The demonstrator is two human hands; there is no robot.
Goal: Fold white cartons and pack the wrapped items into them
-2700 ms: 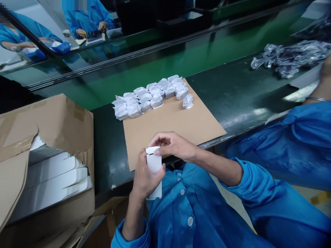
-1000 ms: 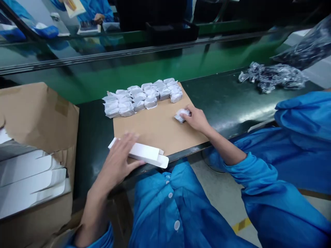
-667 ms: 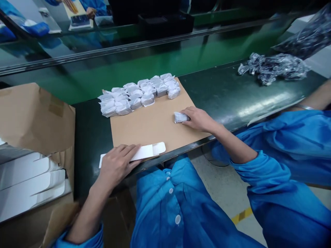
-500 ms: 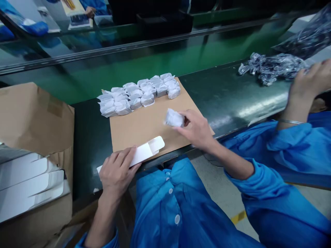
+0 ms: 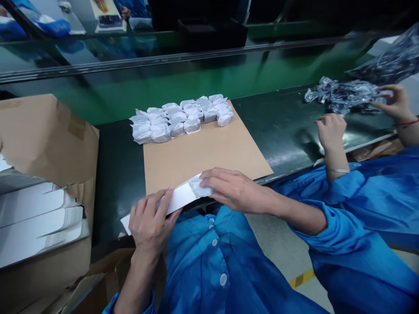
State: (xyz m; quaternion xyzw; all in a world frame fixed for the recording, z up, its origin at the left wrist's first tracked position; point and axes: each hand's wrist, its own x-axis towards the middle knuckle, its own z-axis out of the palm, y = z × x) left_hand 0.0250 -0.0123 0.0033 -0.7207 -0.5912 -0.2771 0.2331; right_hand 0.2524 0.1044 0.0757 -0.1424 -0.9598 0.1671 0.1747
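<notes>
At the table's near edge, the left hand clamps its fingers around a white box, seemingly to steady it, while the right hand's fingers grip a wrapped packet at the box's open end, apparently to align them.

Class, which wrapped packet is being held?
The wrapped packet in the camera wearer's right hand, at the end of the white box; the other packets sit clustered, untouched.

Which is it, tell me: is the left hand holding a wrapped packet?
No, the left hand holds a white box, while the right hand holds a wrapped packet.
</notes>
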